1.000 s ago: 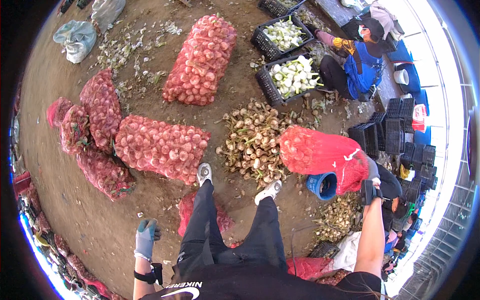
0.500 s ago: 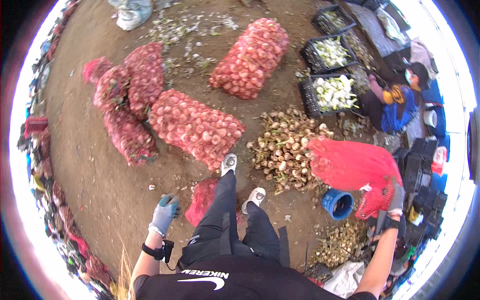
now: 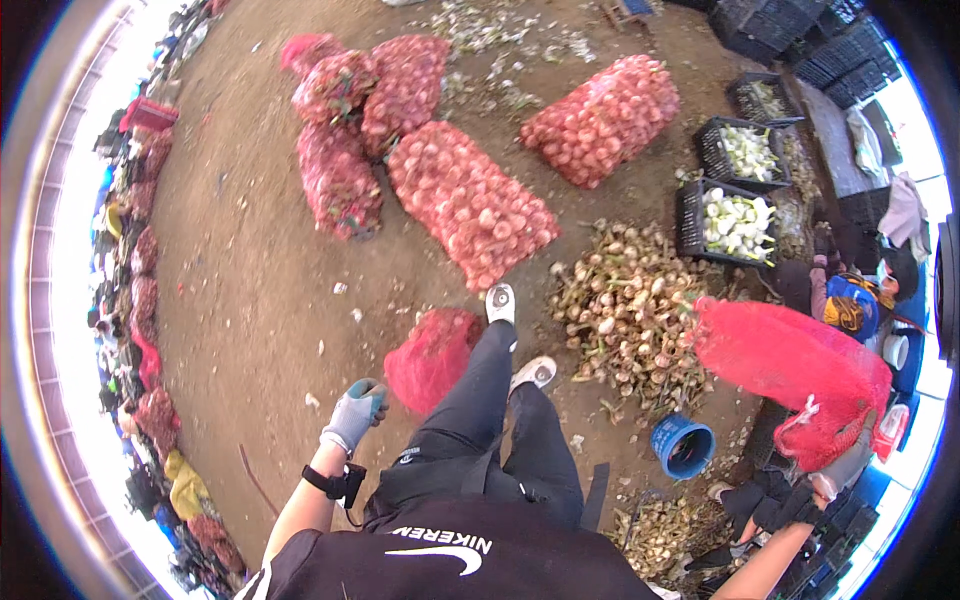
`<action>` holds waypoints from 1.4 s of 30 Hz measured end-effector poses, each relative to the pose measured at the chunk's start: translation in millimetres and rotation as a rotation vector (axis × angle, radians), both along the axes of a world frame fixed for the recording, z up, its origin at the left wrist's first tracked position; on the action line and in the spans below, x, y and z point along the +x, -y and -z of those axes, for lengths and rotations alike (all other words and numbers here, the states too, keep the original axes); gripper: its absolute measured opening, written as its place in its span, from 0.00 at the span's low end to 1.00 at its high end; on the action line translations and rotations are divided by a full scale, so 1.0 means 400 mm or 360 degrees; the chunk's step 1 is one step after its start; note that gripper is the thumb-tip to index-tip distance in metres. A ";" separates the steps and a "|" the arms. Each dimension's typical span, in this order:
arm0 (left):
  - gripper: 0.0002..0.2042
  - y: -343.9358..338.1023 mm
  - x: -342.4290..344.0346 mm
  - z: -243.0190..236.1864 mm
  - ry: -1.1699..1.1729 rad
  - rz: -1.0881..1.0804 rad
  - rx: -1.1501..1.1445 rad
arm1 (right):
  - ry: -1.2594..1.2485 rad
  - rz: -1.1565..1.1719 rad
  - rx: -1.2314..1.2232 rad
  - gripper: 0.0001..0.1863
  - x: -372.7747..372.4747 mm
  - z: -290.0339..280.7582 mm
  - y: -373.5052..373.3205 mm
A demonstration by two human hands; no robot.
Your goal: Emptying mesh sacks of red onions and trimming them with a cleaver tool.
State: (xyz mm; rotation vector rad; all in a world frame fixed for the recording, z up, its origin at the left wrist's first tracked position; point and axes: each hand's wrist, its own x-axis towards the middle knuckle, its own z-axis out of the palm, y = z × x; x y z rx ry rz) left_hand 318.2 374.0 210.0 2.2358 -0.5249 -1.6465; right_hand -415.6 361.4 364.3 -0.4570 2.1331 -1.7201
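Note:
My left hand, in a grey and teal glove, hangs at my left with its fingers curled and nothing visible in them. Near it a red mesh bag lies beside my left leg. At the right edge my gloved right hand grips the gathered end of a long red mesh sack. The sack's far end reaches the heap of untrimmed bulbs with dry stalks; how much is inside is unclear. A blue bucket stands below the sack, between it and my right leg.
Full mesh sacks lie ahead and left, another farther back. Black crates of white bulbs line the right, beside a seated co-worker. Stacked crates are at the back, another bulb pile lower right, more sacks far left.
The view has turned, shifting sacks, crates and heap rightward and partly upward. The sack in my right hand looks limper, fewer bulbs showing through it. My feet have shifted against the bag by my leg.

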 end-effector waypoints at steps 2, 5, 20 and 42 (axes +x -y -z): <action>0.13 -0.067 0.013 -0.027 0.0094 -0.0007 0.0003 | 0.0022 0.0106 0.0061 0.24 -0.015 0.004 -0.013; 0.13 -0.112 0.012 -0.060 0.0130 -0.0017 -0.0035 | -0.1781 -0.0206 0.0583 0.26 -0.058 0.002 -0.045; 0.10 -0.003 0.084 -0.004 0.0058 0.0108 -0.0223 | -0.0771 -0.0073 -0.0033 0.25 0.167 -0.203 -0.028; 0.09 0.669 0.646 0.059 -0.0256 0.0178 -0.0416 | -0.1158 0.0412 0.0632 0.26 0.742 -0.134 0.098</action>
